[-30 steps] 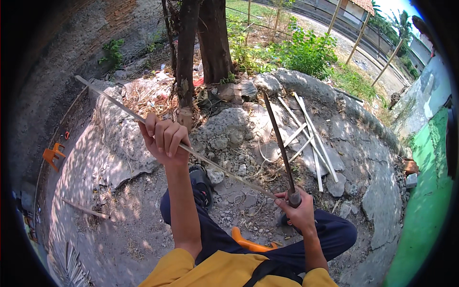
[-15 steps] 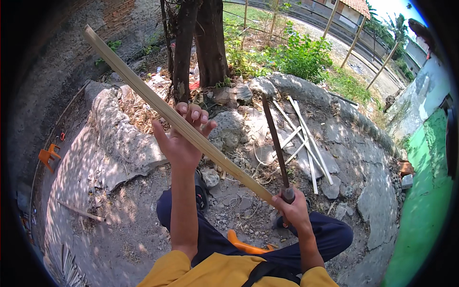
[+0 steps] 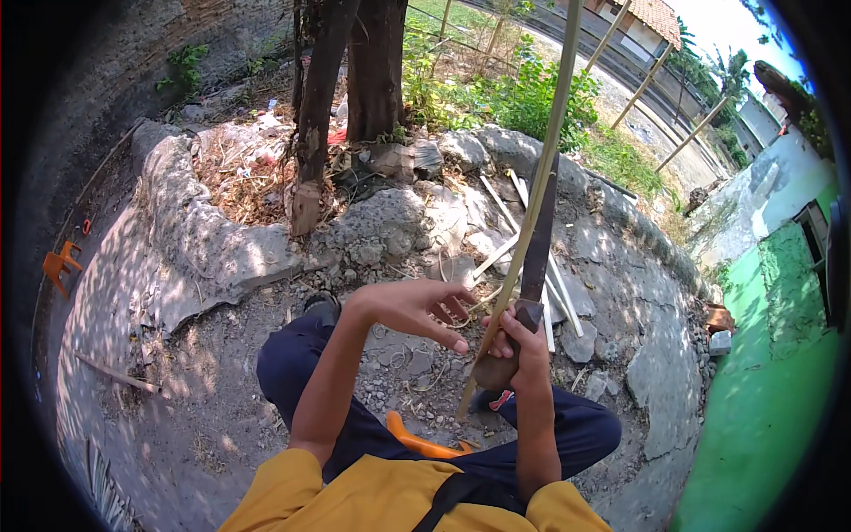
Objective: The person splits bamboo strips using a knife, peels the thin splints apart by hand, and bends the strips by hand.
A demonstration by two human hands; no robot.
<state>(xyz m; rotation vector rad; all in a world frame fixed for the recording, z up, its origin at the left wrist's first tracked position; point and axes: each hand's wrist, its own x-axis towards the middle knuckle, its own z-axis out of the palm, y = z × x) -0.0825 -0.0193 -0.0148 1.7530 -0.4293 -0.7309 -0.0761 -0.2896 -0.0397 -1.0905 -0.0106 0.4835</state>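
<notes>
My right hand (image 3: 525, 353) is closed around the dark wooden handle of a machete (image 3: 537, 253), its blade pointing up and away. A long pale bamboo strip (image 3: 551, 133) is held in the same hand, running almost upright along the left of the blade. Its lower end reaches down toward my lap, and its upper end passes out of the top of the view. Just left of the strip, my left hand (image 3: 412, 310) is open, fingers spread and pointing right, apart from the strip.
Several pale split strips (image 3: 567, 301) lie crossed on the ground beyond my right hand. A low broken concrete kerb (image 3: 266, 253) curves round tree trunks (image 3: 377, 80). An orange plastic piece (image 3: 421, 439) shows between my legs. A green wall (image 3: 771, 355) stands right, an orange stool (image 3: 60, 266) far left.
The bamboo strip has swung from a slant to the upper left to nearly upright beside the blade. My left hand has come down and right, from behind the strip to its left side.
</notes>
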